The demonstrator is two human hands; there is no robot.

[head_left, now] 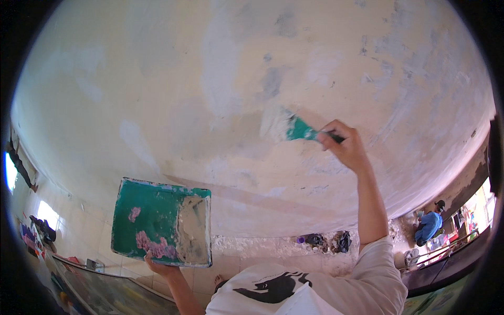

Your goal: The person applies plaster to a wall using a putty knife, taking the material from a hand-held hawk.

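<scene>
My right hand (344, 144) is raised against the patchy cream wall (210, 94) and grips a green putty knife (299, 129) by its dark handle. The blade presses a smear of white filler (274, 125) onto the wall. My left hand (160, 268) holds a green square plaster board (161, 220) from below, at lower left. A heap of grey-white filler (191, 228) lies along the board's right side, with pink stains on its green face.
A tiled floor (252, 260) runs below the wall, with debris and dark bags (328, 241) at the wall's foot. A person in a blue top (428, 226) crouches at the far right. Clothes and clutter lie at the far left.
</scene>
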